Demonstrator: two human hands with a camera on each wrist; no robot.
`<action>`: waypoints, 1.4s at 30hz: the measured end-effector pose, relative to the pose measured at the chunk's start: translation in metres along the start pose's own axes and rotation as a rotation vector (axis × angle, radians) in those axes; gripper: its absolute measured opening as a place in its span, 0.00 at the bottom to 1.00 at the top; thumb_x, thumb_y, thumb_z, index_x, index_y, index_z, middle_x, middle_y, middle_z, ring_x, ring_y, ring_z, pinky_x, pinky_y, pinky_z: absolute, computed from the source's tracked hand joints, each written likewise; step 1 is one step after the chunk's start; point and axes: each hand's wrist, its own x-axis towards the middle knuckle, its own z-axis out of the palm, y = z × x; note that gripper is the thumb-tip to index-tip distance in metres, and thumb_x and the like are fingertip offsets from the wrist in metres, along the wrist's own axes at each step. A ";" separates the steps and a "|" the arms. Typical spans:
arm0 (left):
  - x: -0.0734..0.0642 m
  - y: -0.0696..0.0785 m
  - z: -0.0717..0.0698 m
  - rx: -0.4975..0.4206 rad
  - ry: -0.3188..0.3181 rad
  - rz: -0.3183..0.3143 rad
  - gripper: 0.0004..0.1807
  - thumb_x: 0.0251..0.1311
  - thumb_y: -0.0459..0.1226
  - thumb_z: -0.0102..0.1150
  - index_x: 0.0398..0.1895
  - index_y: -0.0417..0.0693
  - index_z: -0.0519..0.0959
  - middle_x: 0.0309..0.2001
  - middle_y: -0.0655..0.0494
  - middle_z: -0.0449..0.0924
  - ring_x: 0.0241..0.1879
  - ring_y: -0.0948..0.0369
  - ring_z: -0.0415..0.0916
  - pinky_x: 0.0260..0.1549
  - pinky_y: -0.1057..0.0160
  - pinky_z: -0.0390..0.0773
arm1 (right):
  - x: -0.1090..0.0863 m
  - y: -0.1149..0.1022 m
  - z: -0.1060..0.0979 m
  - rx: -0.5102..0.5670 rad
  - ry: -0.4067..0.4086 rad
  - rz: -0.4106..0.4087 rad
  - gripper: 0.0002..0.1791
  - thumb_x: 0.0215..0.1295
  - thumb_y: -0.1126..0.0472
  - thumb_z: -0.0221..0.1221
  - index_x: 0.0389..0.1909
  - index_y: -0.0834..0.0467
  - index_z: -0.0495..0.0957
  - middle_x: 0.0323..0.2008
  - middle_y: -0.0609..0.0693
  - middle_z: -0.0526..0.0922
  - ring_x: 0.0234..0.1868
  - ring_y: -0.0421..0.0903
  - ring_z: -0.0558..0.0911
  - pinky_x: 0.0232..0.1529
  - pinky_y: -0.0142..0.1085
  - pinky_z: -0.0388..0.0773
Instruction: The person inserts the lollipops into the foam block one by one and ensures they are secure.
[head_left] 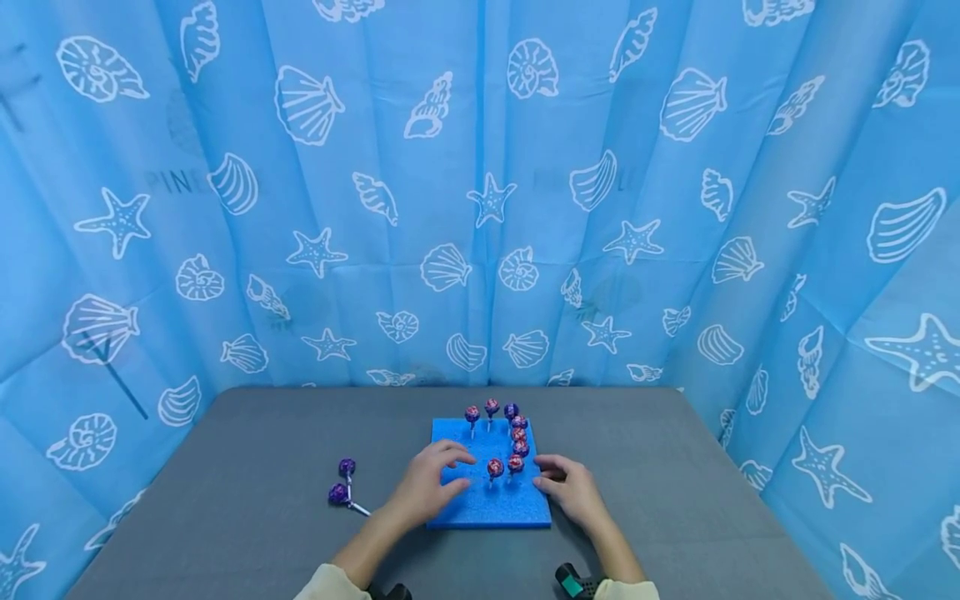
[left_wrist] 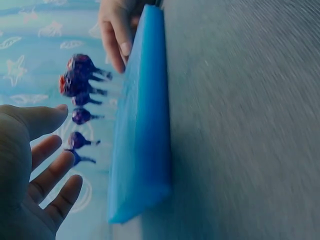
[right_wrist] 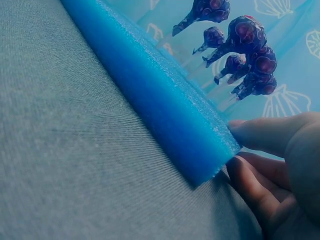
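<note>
A blue foam board (head_left: 465,512) lies on the table with several wrapped lollipops (head_left: 496,468) standing upright in it, sticks down. They line its back and right side, and a couple stand near the middle. My left hand (head_left: 429,483) hovers over the board's left part, thumb and fingers spread with nothing between them. In the left wrist view its fingers (left_wrist: 52,175) are apart from the lollipops. My right hand (head_left: 573,490) is at the board's right edge. Its thumb (right_wrist: 260,132) and bent fingertips are right at the board's end in the right wrist view.
Two purple lollipops (head_left: 338,494) lie on the grey table (head_left: 285,442) left of the board, beside my left forearm. A blue curtain (head_left: 480,250) with white shells hangs behind the table and along its sides. Dark wrist devices (head_left: 573,581) sit below both hands.
</note>
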 end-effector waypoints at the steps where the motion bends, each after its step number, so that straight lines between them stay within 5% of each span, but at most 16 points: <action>1: -0.002 -0.003 -0.002 0.010 0.000 0.000 0.12 0.59 0.37 0.67 0.47 0.51 0.83 0.49 0.61 0.77 0.45 0.58 0.77 0.43 0.55 0.79 | 0.000 0.000 0.000 0.000 -0.001 -0.002 0.16 0.63 0.65 0.64 0.51 0.58 0.81 0.45 0.50 0.82 0.43 0.46 0.80 0.46 0.45 0.78; 16: -0.024 -0.034 -0.046 0.118 -0.074 -0.067 0.10 0.61 0.38 0.65 0.46 0.55 0.83 0.44 0.68 0.78 0.42 0.62 0.75 0.38 0.59 0.77 | 0.001 0.000 0.002 0.010 -0.008 0.021 0.15 0.62 0.65 0.64 0.51 0.58 0.81 0.45 0.50 0.83 0.43 0.46 0.80 0.47 0.46 0.78; 23: -0.030 -0.049 -0.064 0.181 -0.027 -0.091 0.11 0.57 0.37 0.68 0.44 0.57 0.84 0.42 0.71 0.78 0.40 0.65 0.75 0.37 0.58 0.76 | 0.000 0.000 0.001 0.005 -0.005 0.012 0.15 0.62 0.65 0.64 0.51 0.58 0.81 0.45 0.50 0.83 0.43 0.46 0.80 0.47 0.46 0.78; 30: -0.035 -0.063 -0.073 0.205 0.019 -0.086 0.12 0.54 0.34 0.70 0.42 0.55 0.84 0.41 0.70 0.78 0.40 0.63 0.76 0.37 0.57 0.77 | 0.000 0.000 0.000 0.014 0.013 -0.007 0.15 0.62 0.66 0.64 0.51 0.58 0.81 0.44 0.49 0.83 0.43 0.46 0.80 0.47 0.45 0.78; 42: -0.043 -0.077 -0.084 0.260 0.003 -0.133 0.11 0.54 0.35 0.70 0.41 0.54 0.84 0.40 0.68 0.78 0.39 0.64 0.76 0.37 0.57 0.76 | 0.000 0.001 0.001 0.003 0.002 -0.004 0.16 0.63 0.65 0.64 0.51 0.59 0.81 0.44 0.50 0.82 0.43 0.47 0.80 0.47 0.45 0.78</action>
